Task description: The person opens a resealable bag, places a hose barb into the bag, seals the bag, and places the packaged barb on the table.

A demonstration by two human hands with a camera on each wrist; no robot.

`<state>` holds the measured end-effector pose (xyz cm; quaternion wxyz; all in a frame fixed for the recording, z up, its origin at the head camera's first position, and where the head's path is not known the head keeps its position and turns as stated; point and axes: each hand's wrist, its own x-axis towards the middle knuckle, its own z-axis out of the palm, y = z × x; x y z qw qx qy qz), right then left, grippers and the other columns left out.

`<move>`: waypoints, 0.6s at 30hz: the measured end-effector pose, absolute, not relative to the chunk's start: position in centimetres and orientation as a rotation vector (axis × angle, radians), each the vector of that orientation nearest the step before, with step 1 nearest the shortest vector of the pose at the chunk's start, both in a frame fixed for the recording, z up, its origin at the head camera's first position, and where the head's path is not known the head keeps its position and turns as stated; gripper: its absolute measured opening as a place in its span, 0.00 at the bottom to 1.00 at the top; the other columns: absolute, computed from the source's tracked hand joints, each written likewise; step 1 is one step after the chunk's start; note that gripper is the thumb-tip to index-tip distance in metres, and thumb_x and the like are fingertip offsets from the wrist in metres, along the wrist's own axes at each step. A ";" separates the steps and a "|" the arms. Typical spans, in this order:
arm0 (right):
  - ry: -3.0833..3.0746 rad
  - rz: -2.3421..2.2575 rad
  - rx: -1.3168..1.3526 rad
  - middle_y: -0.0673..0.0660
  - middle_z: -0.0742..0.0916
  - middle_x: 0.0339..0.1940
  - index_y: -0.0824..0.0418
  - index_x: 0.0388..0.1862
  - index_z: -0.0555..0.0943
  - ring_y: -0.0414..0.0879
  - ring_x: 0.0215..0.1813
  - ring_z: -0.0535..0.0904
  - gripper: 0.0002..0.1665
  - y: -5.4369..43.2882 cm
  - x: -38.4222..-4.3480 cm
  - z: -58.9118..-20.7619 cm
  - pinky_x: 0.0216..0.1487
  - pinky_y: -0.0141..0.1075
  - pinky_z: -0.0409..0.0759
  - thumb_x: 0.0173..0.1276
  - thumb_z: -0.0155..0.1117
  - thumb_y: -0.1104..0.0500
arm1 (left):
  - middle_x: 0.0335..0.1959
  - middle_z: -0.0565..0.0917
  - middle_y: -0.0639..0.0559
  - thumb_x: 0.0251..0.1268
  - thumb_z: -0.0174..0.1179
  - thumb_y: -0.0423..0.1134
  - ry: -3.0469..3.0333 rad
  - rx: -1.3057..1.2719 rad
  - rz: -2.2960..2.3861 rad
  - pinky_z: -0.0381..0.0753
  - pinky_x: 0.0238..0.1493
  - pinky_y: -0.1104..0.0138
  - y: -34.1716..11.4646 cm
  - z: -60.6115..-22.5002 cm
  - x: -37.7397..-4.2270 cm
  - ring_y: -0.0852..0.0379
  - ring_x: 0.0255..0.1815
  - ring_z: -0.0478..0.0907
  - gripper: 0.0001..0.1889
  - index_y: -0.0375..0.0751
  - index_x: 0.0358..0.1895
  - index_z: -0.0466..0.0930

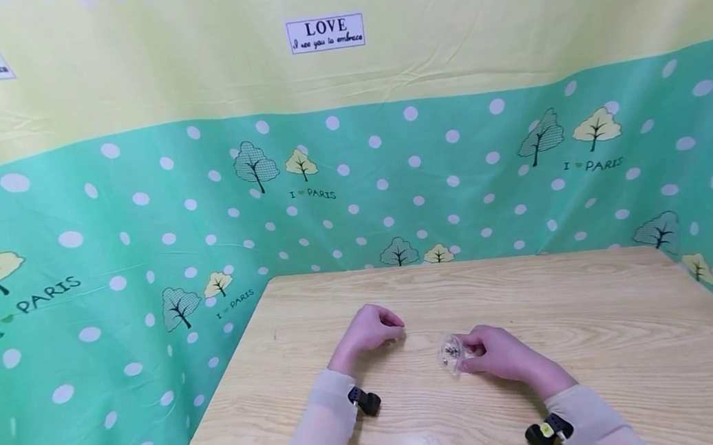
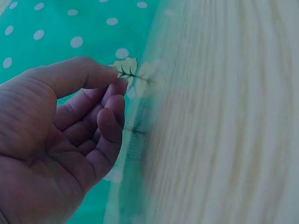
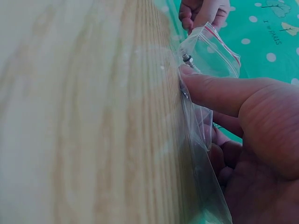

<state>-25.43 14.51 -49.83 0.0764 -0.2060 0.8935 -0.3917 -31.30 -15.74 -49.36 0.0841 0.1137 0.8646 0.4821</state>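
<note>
My right hand (image 1: pixel 501 356) pinches a small clear zip-lock plastic bag (image 1: pixel 450 354) between thumb and fingers, close over the table. Several small dark metal pieces (image 3: pixel 187 58), like little screws, show inside the bag. In the right wrist view, the red line of its seal (image 3: pixel 225 43) points up and away from my thumb. My left hand (image 1: pixel 371 328) is to the left of the bag, apart from it in the head view. Its thumb tip meets the index fingertip, the other fingers are curled, and nothing shows between them in the left wrist view (image 2: pixel 79 121).
A light wood-grain table (image 1: pixel 554 298) lies under both hands. Behind it and along its left side hangs a green and yellow curtain (image 1: pixel 332 224) with dots and trees. Each wrist wears a small black camera, one on the left (image 1: pixel 366 401) and one on the right (image 1: pixel 542 436).
</note>
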 end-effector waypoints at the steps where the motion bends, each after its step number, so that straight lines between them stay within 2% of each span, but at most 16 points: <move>1: 2.677 -1.177 -0.617 0.52 0.75 0.30 0.69 0.68 0.82 0.46 0.33 0.69 0.38 14.5 -25.4 -49.8 0.34 0.36 0.67 0.63 0.83 0.55 | 0.31 0.89 0.54 0.60 0.76 0.34 2.574 0.345 1.440 0.85 0.32 0.64 -15.6 -49.3 -31.3 0.54 0.30 0.86 0.05 0.43 0.38 0.92; 14: 2.678 -1.168 -0.592 0.52 0.75 0.30 0.66 0.69 0.82 0.47 0.33 0.70 0.38 14.6 -25.6 -50.0 0.34 0.37 0.68 0.63 0.83 0.54 | 0.32 0.89 0.55 0.61 0.77 0.34 2.506 0.437 1.438 0.85 0.34 0.63 -13.5 -48.3 -30.0 0.53 0.32 0.86 0.05 0.45 0.38 0.92; 18: 2.672 -1.170 -0.588 0.52 0.75 0.30 0.67 0.69 0.82 0.47 0.33 0.70 0.38 14.6 -25.6 -49.9 0.34 0.37 0.68 0.63 0.83 0.54 | 0.32 0.90 0.57 0.59 0.78 0.33 2.502 0.476 1.430 0.83 0.35 0.66 -12.8 -48.2 -29.5 0.56 0.32 0.85 0.06 0.45 0.38 0.92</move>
